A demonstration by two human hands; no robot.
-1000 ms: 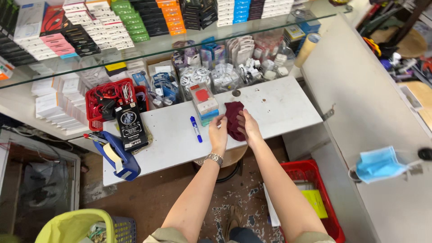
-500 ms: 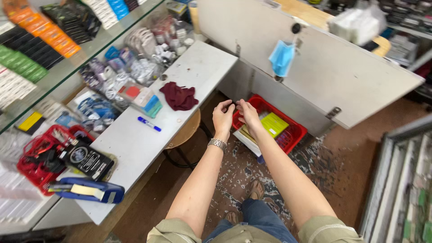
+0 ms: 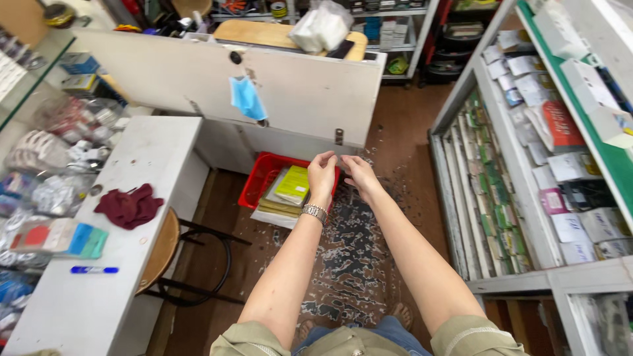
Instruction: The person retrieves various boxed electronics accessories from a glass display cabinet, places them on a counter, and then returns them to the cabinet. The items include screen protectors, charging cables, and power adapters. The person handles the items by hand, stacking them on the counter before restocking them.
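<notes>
On the white counter (image 3: 125, 217) at the far left lie a blue marker pen (image 3: 94, 269), a flat packet in red, white, blue and green (image 3: 60, 238), and a crumpled maroon cloth (image 3: 128, 206). A round wooden stool (image 3: 161, 250) is tucked under the counter's edge. A light blue face mask (image 3: 246, 98) hangs on the white board (image 3: 290, 86) behind.

The left hand (image 3: 322, 176), a metal watch (image 3: 315, 212) on its wrist, is stretched forward over the floor with fingers curled and fingertips pinched together; whether it grips anything cannot be told. Just below it sits a red basket (image 3: 258, 181) holding a yellow-green booklet (image 3: 293, 184) atop a stack. The right hand (image 3: 358, 175) is close beside the left, fingers loosely bent toward it, holding nothing visible.

At right, shelves (image 3: 527, 198) carry rows of small flat packets in white, green, pink and red.
</notes>
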